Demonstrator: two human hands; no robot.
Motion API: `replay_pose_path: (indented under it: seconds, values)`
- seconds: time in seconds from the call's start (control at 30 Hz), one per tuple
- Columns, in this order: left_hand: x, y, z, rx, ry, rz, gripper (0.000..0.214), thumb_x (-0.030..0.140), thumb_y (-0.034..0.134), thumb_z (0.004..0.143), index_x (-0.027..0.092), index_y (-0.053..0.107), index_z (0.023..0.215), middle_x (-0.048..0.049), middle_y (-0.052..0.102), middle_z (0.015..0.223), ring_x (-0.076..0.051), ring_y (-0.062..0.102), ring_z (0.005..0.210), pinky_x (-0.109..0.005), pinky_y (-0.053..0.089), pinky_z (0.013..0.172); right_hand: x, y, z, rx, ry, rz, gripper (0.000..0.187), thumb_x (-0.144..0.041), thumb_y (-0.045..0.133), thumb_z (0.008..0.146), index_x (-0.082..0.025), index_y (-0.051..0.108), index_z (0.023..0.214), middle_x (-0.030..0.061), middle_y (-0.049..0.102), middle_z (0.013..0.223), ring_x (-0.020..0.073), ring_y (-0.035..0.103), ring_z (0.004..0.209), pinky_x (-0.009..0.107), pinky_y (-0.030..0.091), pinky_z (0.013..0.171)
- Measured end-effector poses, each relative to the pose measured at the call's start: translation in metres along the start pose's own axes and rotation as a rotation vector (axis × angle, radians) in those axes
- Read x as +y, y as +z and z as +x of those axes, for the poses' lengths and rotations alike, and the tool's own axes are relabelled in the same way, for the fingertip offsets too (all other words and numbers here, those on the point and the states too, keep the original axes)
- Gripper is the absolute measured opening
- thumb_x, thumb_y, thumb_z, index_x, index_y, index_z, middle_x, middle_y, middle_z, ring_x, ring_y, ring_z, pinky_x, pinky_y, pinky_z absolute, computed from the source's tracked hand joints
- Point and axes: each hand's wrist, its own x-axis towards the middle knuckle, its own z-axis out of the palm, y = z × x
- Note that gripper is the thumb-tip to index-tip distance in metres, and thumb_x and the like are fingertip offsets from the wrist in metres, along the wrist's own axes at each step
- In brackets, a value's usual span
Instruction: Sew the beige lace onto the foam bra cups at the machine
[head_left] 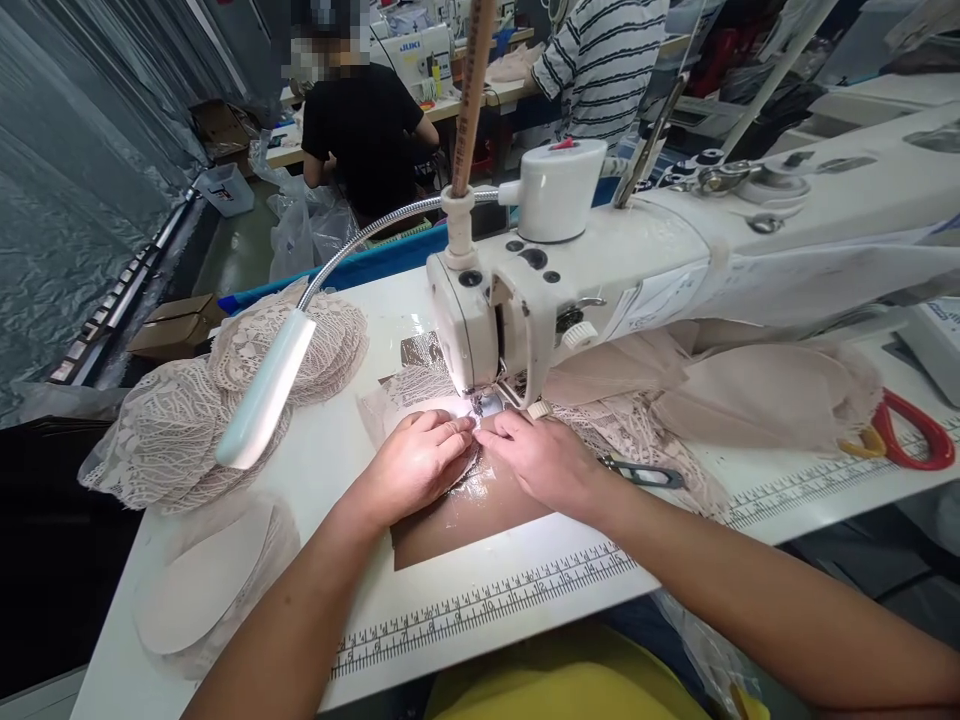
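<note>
My left hand [425,455] presses a pale lace piece [411,388] against the sewing machine bed, its fingers close together and curled at the fabric's edge. Just right of the presser foot [480,402], my right hand [551,460] has thumb and fingers drawn together at the same work. Their tips almost meet in front of the needle, so the fabric edge between them is mostly hidden. The white sewing machine [487,310] stands over both hands. Under them lies a shiny brown sheet [480,510].
Stacked lace cups [292,350] and a smooth beige cup [210,580] lie left, below a gooseneck lamp [266,390]. To the right are beige mesh pieces [757,395], thread snips [645,472] and red-handled scissors [911,430]. A ruler strip [487,605] edges the table. Two people sit beyond.
</note>
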Motion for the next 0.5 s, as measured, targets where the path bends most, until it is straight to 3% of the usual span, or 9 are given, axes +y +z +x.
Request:
replay_pose_path:
  seconds: [0.3, 0.5]
  values:
    - [0.014, 0.002, 0.006, -0.014, -0.135, -0.009, 0.030, 0.029, 0.045, 0.094, 0.016, 0.061, 0.116, -0.0089, 0.064, 0.122, -0.024, 0.056, 0.102, -0.042, 0.049, 0.086, 0.000, -0.010, 0.003, -0.084, 0.081, -0.010, 0.034, -0.008, 0.047, 0.082, -0.020, 0.064, 0.109, 0.0041, 0.064, 0.088, 0.0138, 0.046, 0.063, 0.030, 0.023, 0.052]
    - [0.012, 0.001, 0.005, -0.058, -0.135, 0.011, 0.036, 0.031, 0.047, 0.091, 0.014, 0.058, 0.121, -0.0100, 0.059, 0.129, -0.027, 0.053, 0.104, -0.043, 0.048, 0.085, -0.002, -0.009, 0.007, -0.107, 0.137, -0.028, 0.039, -0.008, 0.046, 0.082, -0.021, 0.063, 0.114, 0.0038, 0.063, 0.087, 0.0145, 0.047, 0.061, 0.031, 0.022, 0.051]
